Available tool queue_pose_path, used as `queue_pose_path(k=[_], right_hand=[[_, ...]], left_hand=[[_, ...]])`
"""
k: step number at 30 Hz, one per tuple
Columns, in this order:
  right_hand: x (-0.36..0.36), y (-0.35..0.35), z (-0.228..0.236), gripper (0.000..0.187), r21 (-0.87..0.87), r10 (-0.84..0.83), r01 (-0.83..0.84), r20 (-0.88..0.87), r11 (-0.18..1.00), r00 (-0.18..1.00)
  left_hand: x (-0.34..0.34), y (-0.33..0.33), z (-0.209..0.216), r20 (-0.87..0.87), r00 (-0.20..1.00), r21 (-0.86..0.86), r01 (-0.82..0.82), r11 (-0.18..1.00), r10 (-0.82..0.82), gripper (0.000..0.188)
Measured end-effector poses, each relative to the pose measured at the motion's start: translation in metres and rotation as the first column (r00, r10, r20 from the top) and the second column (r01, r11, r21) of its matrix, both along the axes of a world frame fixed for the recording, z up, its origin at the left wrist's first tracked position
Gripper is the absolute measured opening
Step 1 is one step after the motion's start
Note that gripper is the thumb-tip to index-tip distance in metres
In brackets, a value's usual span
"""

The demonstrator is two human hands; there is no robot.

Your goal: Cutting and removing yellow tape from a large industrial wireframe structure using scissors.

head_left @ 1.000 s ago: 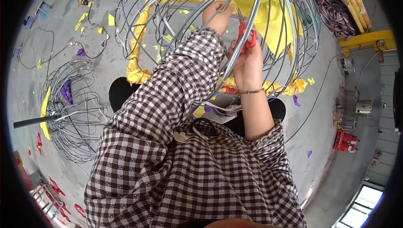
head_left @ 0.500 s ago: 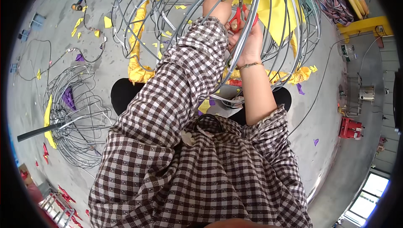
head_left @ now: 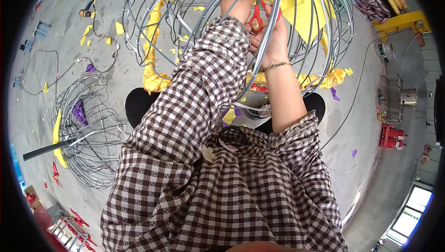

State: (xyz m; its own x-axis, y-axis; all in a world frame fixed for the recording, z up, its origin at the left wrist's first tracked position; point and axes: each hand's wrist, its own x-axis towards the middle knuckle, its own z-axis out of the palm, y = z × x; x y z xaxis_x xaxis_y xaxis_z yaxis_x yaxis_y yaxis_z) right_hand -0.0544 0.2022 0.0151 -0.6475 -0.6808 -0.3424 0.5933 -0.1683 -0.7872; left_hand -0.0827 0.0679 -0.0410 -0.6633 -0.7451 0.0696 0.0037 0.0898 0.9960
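My right hand (head_left: pixel 274 41) has its fingers in the red handles of a pair of scissors (head_left: pixel 255 19), inside a large cage of bent grey wires (head_left: pixel 172 13). The scissor blades point away from me, toward the edge of a yellow cloth (head_left: pixel 303 8) spread within the cage. Beside the blades, my left hand (head_left: pixel 236 6) is closed, with its fingertips mostly hidden; what they pinch cannot be made out. A bundle of pale wires (head_left: pixel 268 34) crosses in front of my right hand.
A yellow-wrapped frame (head_left: pixel 155 82) lies under the cage. To the left sits a smaller wire form (head_left: pixel 85 131) with purple and yellow cloth. A corded tool (head_left: pixel 85 12) and scraps lie on the floor. At the right stand a red machine (head_left: pixel 391 137) and a metal pot (head_left: pixel 408 96).
The scissors' red handles have spread wider apart. Both hands have shifted only slightly, and the whole view has tilted a little.
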Motion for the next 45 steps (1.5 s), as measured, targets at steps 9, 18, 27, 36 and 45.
queue_pose_path(k=[9, 18, 27, 36, 45], right_hand=[[-0.005, -0.005, -0.004, 0.050, -0.009, -0.019, 0.020, 0.053, 1.000, 0.998], [-0.006, -0.006, -0.007, 0.044, -0.100, -0.036, 0.040, 0.046, 0.994, 0.998], [-0.010, -0.006, -0.013, 0.044, -0.135, -0.053, 0.058, 0.042, 0.989, 0.998], [0.009, 0.014, -0.017, 0.037, -0.126, -0.041, 0.054, 0.101, 0.991, 0.994], [0.044, 0.039, 0.000, 0.036, 0.122, -0.200, 0.207, -0.065, 0.971, 0.978]], left_hand=[[-0.001, 0.002, -0.003, -0.076, 0.997, 0.066, 0.032, 0.997, -0.027, 0.028], [-0.004, 0.000, -0.010, -0.126, 0.991, 0.074, 0.059, 0.996, -0.049, 0.024], [0.000, 0.001, -0.004, -0.097, 0.994, 0.089, 0.059, 0.994, -0.050, 0.025], [0.002, 0.000, -0.002, -0.054, 0.998, 0.006, -0.022, 1.000, 0.022, 0.033], [-0.001, 0.003, 0.016, 0.146, 0.988, -0.177, -0.029, 0.984, 0.055, 0.043]])
